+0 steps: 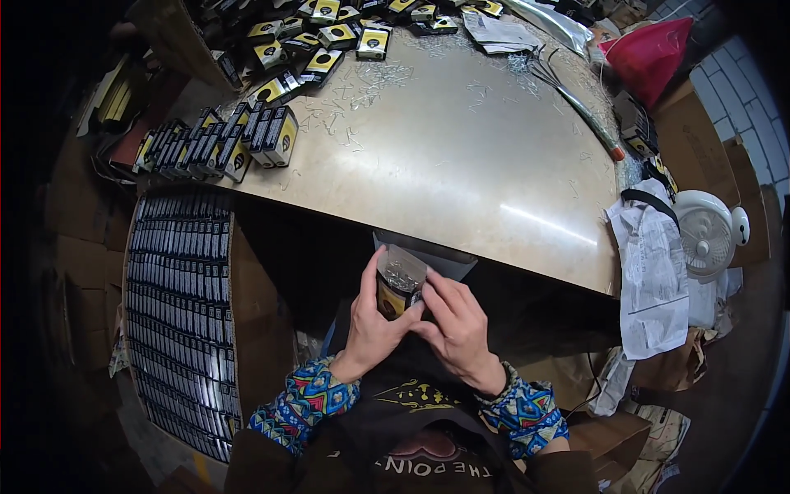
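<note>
Below the table's front edge, close to my body, I hold a small black and yellow box (392, 305). Its end is open toward me, showing a mass of thin silvery wire pieces inside. My left hand (370, 328) wraps round the box's left side, with the thumb across its front. My right hand (461, 331) grips the right side, fingers at the rim of the opening and thumb near the lower corner. The box's underside and back are hidden.
On the metal-topped table (461, 156) lie scattered wire pieces (346, 107), a heap of similar boxes (337, 34) and a row of upright ones (222, 146). At left stands a carton packed with boxes (177, 296). A white fan (699, 235) and hanging paper sheets (656, 272) are at right.
</note>
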The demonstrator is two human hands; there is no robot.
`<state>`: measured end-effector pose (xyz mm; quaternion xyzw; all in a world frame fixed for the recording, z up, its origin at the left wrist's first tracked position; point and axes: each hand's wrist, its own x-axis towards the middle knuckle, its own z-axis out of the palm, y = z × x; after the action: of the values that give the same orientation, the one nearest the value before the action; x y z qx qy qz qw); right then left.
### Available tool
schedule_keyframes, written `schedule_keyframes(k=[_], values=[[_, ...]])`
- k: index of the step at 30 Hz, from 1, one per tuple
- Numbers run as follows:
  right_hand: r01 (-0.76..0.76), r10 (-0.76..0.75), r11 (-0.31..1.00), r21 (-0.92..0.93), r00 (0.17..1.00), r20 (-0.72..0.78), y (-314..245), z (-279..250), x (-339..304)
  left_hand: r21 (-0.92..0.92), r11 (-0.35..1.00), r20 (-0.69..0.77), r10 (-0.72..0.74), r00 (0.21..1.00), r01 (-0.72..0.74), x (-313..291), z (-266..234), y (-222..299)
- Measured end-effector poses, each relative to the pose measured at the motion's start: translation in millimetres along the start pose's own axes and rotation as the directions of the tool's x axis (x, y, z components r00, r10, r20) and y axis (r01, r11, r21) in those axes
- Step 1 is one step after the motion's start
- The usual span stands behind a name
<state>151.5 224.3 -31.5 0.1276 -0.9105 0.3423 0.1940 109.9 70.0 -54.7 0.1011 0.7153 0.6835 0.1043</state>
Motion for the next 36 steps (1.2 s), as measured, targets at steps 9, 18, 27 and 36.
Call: schedule_keyframes(k=[9,18,27,36], values=[[0.072,-0.069,0.997,0.017,0.989,-0.131,13.2,-10.3,4.0,0.302,0.938,0.019,0.170,0.985,-0.168,0.2,-1.1,2.4],[-0.133,0.177,0.948,0.289,0.975,-0.133,6.7,0.7,1.2,0.393,0.864,0.043,0.323,0.945,-0.314,-1.7,1.3,-5.1],[-0.459,0.521,0.576,0.676,0.844,0.130,-7.8,5.2,-0.1,0.527,0.826,0.031,0.219,0.975,-0.202,-1.1,5.8,14.0],[-0.515,0.630,0.540,0.666,0.772,0.086,-18.6,12.7,5.3,0.597,0.770,0.093,0.213,0.973,-0.226,-1.6,5.9,7.5]])
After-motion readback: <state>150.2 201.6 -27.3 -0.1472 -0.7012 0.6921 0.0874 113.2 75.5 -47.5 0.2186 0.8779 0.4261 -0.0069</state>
